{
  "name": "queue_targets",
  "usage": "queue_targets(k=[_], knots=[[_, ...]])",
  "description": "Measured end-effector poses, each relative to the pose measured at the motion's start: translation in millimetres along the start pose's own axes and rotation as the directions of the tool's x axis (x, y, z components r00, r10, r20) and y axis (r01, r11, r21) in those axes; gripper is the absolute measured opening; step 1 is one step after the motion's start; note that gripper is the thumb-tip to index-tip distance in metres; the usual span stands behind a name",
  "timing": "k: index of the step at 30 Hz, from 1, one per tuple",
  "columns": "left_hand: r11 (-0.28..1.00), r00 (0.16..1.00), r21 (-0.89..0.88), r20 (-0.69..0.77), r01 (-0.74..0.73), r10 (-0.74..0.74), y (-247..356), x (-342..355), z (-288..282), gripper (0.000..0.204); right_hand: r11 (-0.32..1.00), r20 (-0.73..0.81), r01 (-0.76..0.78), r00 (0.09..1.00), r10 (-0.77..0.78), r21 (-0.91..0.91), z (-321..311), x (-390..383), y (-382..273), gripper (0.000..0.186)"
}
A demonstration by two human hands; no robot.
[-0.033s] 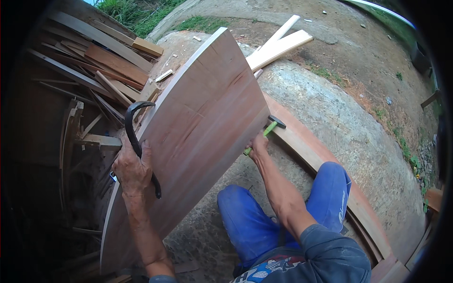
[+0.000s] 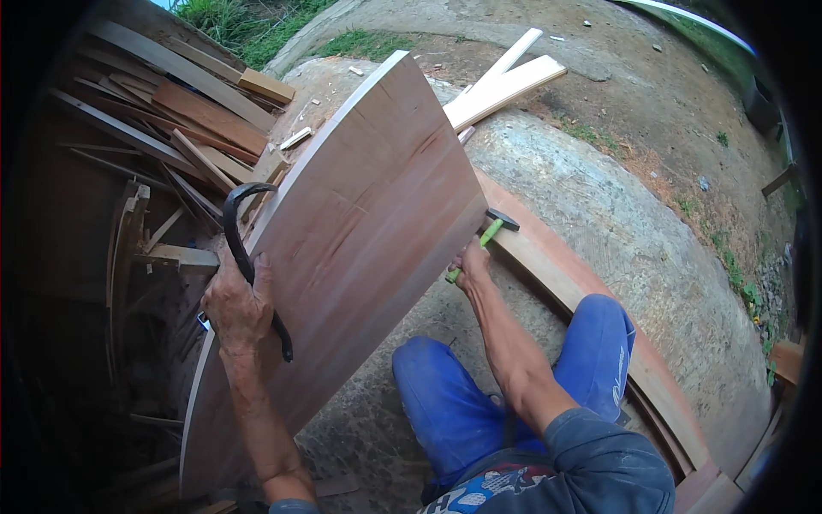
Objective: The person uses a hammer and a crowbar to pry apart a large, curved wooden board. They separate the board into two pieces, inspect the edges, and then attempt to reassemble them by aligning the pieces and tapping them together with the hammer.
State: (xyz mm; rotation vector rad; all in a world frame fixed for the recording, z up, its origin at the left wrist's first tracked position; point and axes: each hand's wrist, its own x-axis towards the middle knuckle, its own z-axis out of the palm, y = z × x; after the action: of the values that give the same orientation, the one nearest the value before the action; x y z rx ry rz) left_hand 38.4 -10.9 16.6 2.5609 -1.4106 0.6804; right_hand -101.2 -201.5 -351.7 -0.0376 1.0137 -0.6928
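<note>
I am watching a person in blue trousers who is bending both knees on the hard ground. The left grip is wrapping tight around a black bent bar, right by the left edge of a big wooden board that is standing tilted in front. I cannot tell if it is squeezing the board too. The right grip is clamping on the green handle of a hammer, whose dark head is sitting just beside the board's right corner, near a long wooden frame.
</note>
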Motion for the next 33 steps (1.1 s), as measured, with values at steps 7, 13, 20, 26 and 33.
queue_targets(k=[7, 13, 20, 26, 33], knots=[[0.998, 0.999, -0.025, 0.0, -0.052, 0.052, 17, 8, 9, 0.041, 0.996, -0.053, 0.005, 0.999, 0.0, 0.087, 10, 2, -14, 0.036], [0.999, 0.998, 0.036, -0.059, 0.012, -0.01, -31, -17, -6, 0.034, 0.987, -0.148, 0.144, 0.98, -0.132, 0.07, 15, 2, 36, 0.034], [0.992, 0.995, -0.089, -0.055, -0.085, 0.08, -11, 26, 15, 0.038, 0.955, -0.049, 0.274, 0.959, -0.281, -0.109, -22, 45, -20, 0.036], [1.0, 0.994, -0.016, 0.111, 0.01, -0.008, -25, -17, -17, 0.025, 0.925, -0.002, 0.163, 0.985, -0.175, -0.344, -56, 1, 19, 0.037], [1.0, 0.997, -0.009, 0.08, -0.006, 0.007, -15, -10, -13, 0.028, 0.893, 0.021, 0.109, 0.994, -0.111, -0.436, -72, -1, 11, 0.038]])
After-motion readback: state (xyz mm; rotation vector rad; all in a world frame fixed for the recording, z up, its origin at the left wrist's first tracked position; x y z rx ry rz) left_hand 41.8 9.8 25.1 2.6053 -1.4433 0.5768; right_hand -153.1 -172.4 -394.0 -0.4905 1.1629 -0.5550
